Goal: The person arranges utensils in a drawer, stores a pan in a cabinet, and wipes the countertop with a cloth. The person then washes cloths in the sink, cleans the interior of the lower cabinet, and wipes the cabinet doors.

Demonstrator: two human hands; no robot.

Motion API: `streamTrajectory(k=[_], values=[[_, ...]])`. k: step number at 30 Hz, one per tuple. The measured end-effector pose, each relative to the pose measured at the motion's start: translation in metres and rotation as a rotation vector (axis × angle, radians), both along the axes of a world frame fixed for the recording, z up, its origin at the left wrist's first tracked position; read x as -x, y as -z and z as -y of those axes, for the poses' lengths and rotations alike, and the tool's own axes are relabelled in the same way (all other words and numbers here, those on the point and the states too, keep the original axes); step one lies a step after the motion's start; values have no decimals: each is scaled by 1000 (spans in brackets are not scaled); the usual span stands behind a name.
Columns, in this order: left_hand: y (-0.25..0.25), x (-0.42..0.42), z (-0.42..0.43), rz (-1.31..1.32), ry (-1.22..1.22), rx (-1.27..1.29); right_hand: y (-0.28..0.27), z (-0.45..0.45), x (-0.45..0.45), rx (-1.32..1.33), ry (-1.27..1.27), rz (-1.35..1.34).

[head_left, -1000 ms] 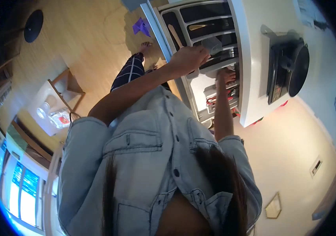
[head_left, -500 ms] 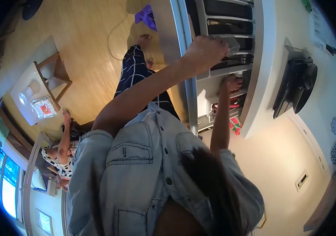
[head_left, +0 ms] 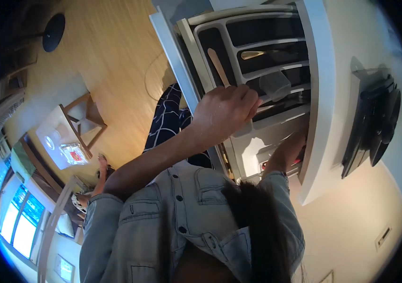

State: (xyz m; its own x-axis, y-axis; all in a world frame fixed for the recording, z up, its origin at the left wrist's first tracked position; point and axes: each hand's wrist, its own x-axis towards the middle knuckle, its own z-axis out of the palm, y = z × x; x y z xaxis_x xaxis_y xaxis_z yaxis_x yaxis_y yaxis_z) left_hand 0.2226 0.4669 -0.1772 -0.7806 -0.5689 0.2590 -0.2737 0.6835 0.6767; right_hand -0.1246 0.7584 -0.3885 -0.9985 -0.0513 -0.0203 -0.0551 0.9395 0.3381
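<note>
My left hand [head_left: 229, 108] is closed, its fingers at the lower edge of a clear plastic cup [head_left: 275, 86] above the cutlery tray [head_left: 235, 49]. The grey tray lies in an open drawer [head_left: 167, 52]. In its compartments are a wooden-handled utensil [head_left: 218, 67], a gold spoon [head_left: 254, 54] and some dark metal cutlery [head_left: 301, 97] near the cup. My right hand [head_left: 295, 144] reaches into the drawer beside the tray, toward the cabinet front. Its fingers are hidden, and small red items partly show under that forearm.
A white counter edge [head_left: 321, 89] overhangs the drawer's far side. On the counter stands a black appliance [head_left: 368, 122]. To the left, a small table [head_left: 52, 129] with a plastic packet [head_left: 74, 154] stands by a wooden chair [head_left: 88, 122]; another person's arm [head_left: 101, 172] is near it.
The view has shifted, showing more of the tray. My left hand has moved toward the drawer's front with the cup beside it. My right hand has gone deeper, hiding its fingers.
</note>
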Motion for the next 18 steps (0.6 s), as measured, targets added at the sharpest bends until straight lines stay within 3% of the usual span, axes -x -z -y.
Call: streamTrajectory(k=[8,12,14,15,16,18], values=[[-1,4,-4,117,46,2,-34,39,-72,324,-91,-215],[-3,5,-3,180,99,-42,-68,73,-166,491,-250,-286],[-1,5,-3,193,159,-25,-67,64,-212,412,-371,-76],[0,5,-3,202,195,-17,-74,66,-238,630,-371,17],[1,4,-3,230,262,-10,-83,70,-249,709,-498,207],[7,7,5,288,390,16,-123,79,-297,747,-456,260]])
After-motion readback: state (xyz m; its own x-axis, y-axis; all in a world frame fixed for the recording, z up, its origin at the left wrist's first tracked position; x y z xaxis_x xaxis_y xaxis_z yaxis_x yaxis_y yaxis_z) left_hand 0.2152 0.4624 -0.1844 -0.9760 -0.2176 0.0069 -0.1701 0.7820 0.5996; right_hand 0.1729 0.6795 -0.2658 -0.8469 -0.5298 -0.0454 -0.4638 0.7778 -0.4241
